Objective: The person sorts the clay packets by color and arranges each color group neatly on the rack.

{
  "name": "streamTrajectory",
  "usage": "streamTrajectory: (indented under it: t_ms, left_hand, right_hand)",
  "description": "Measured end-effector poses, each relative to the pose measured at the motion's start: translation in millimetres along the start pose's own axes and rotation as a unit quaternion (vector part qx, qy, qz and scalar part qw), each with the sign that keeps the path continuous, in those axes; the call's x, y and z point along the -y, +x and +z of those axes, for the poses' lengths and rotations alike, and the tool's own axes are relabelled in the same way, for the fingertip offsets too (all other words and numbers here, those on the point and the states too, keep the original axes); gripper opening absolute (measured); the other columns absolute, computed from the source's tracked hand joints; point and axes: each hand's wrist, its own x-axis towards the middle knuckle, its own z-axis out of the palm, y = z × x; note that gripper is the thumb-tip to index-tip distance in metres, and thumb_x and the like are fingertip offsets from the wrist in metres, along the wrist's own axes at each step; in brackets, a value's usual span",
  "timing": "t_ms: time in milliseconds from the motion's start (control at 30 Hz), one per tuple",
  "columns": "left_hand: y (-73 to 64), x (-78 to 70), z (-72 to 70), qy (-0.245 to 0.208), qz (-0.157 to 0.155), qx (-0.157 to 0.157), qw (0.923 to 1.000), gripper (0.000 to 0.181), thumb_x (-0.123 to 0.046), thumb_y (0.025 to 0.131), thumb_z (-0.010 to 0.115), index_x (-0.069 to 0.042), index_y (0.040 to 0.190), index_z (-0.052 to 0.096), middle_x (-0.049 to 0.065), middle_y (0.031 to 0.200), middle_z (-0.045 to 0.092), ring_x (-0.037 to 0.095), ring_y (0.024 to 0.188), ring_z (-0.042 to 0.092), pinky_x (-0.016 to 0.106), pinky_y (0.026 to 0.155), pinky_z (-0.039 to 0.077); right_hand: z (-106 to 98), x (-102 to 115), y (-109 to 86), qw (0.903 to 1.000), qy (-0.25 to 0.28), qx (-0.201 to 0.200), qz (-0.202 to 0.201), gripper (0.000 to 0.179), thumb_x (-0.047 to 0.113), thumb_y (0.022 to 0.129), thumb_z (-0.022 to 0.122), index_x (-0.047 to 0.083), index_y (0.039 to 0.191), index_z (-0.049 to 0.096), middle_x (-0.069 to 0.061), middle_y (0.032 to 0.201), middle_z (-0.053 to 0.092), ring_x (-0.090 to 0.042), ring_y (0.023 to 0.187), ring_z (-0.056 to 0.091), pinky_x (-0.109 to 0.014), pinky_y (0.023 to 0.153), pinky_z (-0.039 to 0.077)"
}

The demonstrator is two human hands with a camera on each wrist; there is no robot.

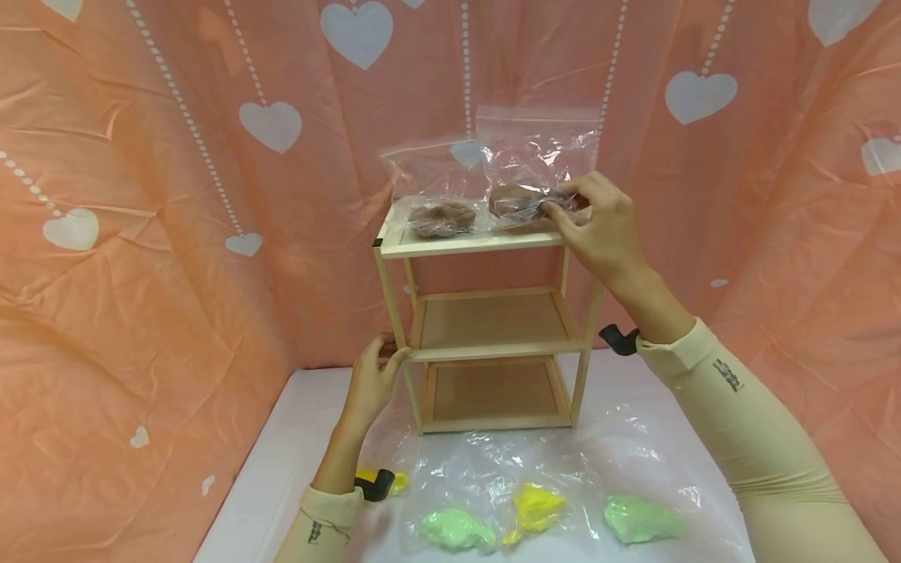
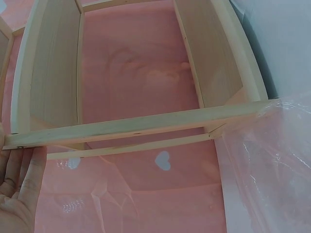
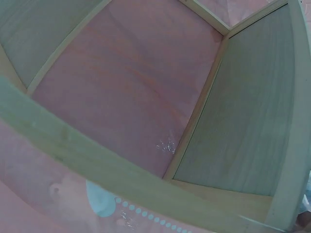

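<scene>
A wooden three-tier shelf stands on the white table. My left hand grips its front left post at the middle tier, thumb in front; in the left wrist view, fingers of the left hand lie against the wooden post. Up on the top tier, my right hand pinches a clear zip bag with a soft brown lump inside. Beside it to the left lies another clear zip bag holding a similar brown lump. The right wrist view shows the shelf frame, with the right hand out of sight.
In front of the shelf, clear plastic bags on the table hold light green lumps and a yellow lump. Another yellow item is partly hidden by the left wrist. A pink curtain with white hearts surrounds the table.
</scene>
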Motion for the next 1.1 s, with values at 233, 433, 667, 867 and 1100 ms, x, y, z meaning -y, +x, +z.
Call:
streamTrajectory:
  t_ms: [233, 433, 667, 867, 1100]
  left_hand:
    - [-0.6, -1.7, 0.6, 0.002, 0.008, -0.004, 1.0000, 0.025, -0.018, 0.106, 0.070, -0.001, 0.125, 0.067, 0.019, 0.120, 0.071, 0.036, 0.117, 0.067, 0.053, 0.104, 0.056]
    - [0.3, -1.1, 0.5, 0.001, 0.012, -0.004, 0.9999, 0.027, -0.020, 0.106, 0.069, -0.001, 0.125, 0.067, 0.019, 0.120, 0.071, 0.036, 0.117, 0.067, 0.054, 0.104, 0.056]
    - [0.4, -2.2, -0.8, -0.004, 0.002, 0.004, 1.0000, 0.027, -0.020, 0.107, 0.068, -0.001, 0.126, 0.067, 0.019, 0.122, 0.071, 0.035, 0.118, 0.067, 0.052, 0.106, 0.056]
    - [-0.1, -2.4, -1.1, -0.005, -0.002, 0.006, 1.0000, 0.027, -0.019, 0.107, 0.068, 0.000, 0.127, 0.066, 0.019, 0.122, 0.070, 0.036, 0.118, 0.067, 0.054, 0.106, 0.056]
    - [0.0, -1.9, -0.4, -0.003, -0.003, 0.002, 1.0000, 0.030, -0.019, 0.107, 0.068, 0.002, 0.129, 0.065, 0.020, 0.122, 0.070, 0.036, 0.119, 0.066, 0.054, 0.105, 0.056]
  right_hand:
    - [-2, 3, 2.1, 0.9981, -0.038, 0.044, 0.018, 0.018, 0.007, 0.094, 0.082, -0.005, 0.107, 0.078, -0.022, 0.100, 0.073, -0.037, 0.093, 0.062, -0.044, 0.082, 0.047]
    - [-4, 5, 2.9, 0.9947, -0.063, 0.073, 0.037, 0.022, 0.011, 0.097, 0.079, -0.005, 0.112, 0.078, -0.023, 0.110, 0.075, -0.042, 0.104, 0.062, -0.053, 0.089, 0.048]
    - [-5, 6, 2.9, 0.9930, -0.076, 0.080, 0.043, 0.028, 0.012, 0.098, 0.078, -0.009, 0.116, 0.076, -0.028, 0.115, 0.072, -0.047, 0.113, 0.059, -0.058, 0.099, 0.048]
    - [-5, 5, 1.8, 0.9964, -0.047, 0.060, 0.036, 0.029, 0.008, 0.097, 0.079, -0.009, 0.119, 0.075, -0.028, 0.111, 0.072, -0.046, 0.107, 0.058, -0.054, 0.094, 0.046]
    - [-11, 4, -2.8, 0.9984, -0.019, 0.042, 0.032, 0.032, 0.009, 0.096, 0.081, -0.006, 0.124, 0.076, -0.026, 0.111, 0.071, -0.044, 0.106, 0.060, -0.053, 0.093, 0.045]
